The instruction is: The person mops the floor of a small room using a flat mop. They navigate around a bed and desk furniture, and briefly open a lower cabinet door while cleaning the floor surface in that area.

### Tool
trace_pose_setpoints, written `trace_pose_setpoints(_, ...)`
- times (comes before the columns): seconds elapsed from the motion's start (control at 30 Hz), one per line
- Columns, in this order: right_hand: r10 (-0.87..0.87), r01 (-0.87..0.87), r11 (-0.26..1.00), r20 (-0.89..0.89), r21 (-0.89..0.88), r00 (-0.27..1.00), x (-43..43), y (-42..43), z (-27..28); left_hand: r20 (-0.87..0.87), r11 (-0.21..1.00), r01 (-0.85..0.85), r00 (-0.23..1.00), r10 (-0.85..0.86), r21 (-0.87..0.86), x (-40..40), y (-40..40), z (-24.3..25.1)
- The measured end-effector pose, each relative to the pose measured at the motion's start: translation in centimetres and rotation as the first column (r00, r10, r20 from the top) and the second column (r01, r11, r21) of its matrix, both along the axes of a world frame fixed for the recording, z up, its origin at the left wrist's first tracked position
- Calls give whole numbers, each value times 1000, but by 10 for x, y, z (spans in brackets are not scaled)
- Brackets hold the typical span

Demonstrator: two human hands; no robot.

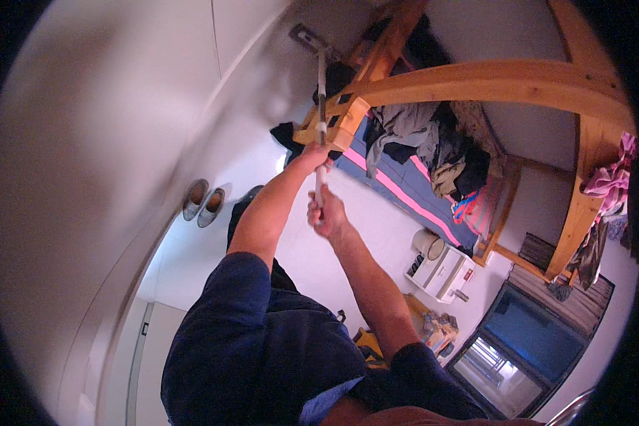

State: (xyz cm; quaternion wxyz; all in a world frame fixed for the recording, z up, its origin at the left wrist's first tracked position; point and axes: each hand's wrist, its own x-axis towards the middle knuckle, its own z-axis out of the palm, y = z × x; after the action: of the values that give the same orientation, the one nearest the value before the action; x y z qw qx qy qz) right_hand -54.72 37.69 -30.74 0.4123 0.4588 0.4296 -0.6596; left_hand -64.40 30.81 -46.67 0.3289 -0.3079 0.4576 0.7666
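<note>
A flat mop with a rectangular head [309, 38] reaches away from me across the floor beside the wooden bunk bed. My left hand [315, 156] is wrapped around its pole [321, 88], at the level of the bed's ladder end. Closer to my body, my right hand [328, 212] grips the white lower part of the same pole. Both arms are stretched forward. The mop head lies in a dim area, and its pad underneath cannot be made out.
The wooden bunk bed [490, 82] holds a striped mattress [394, 186] and heaped clothes [436, 144]. Grey shoes [211, 207] stand by the left wall [112, 117]. At right are a bin [428, 245], a white drawer cabinet [442, 274] and a window [511, 351].
</note>
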Motion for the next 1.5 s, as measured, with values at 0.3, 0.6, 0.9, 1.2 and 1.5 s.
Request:
trace_pose_setpoints(0.3, 373, -382, 924, 207, 4, 904, 111, 38, 95, 148, 990, 46, 989, -26, -132, 77, -5, -6)
trace_pose_setpoints(0.6, 695, -714, 699, 205, 29, 689, 170, 146, 163, 107, 974, 181, 980, -168, -135, 188, 52, 38)
trace_pose_setpoints(0.9, 942, -977, 162, 274, 139, 195, 235, 198, 178, 214, 990, 138, 968, -129, -27, 302, 109, 30)
trace_pose_setpoints(1.2, 981, -889, -150, 181, 433, -77, 323, 259, 192, 283, 953, 292, 923, -260, -78, 370, 169, 31)
trace_pose_setpoints(1.5, 919, -930, 283, 210, 236, 333, 410, 303, 237, -587, 354, 636, -195, -786, -685, 445, 220, -12)
